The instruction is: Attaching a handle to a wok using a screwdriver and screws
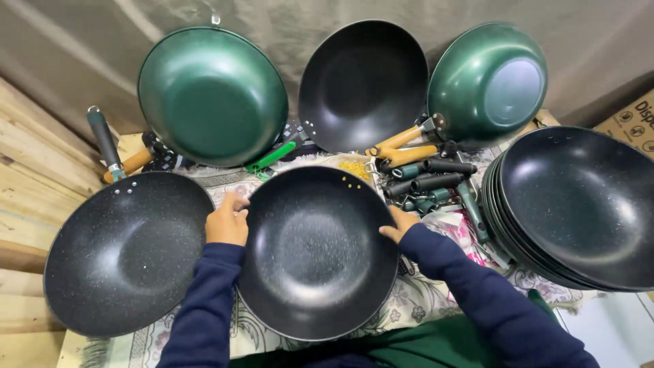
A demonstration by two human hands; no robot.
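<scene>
Both hands grip the black pan (317,255) by its rim, left hand (227,223) and right hand (398,223) on opposite sides, loose handles (429,180) just beyond

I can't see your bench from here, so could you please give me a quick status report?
Both hands, left and right, grip the rim of the handleless black pan. Pan tilted up over the patterned cloth. Loose handles lie just beyond.
</scene>
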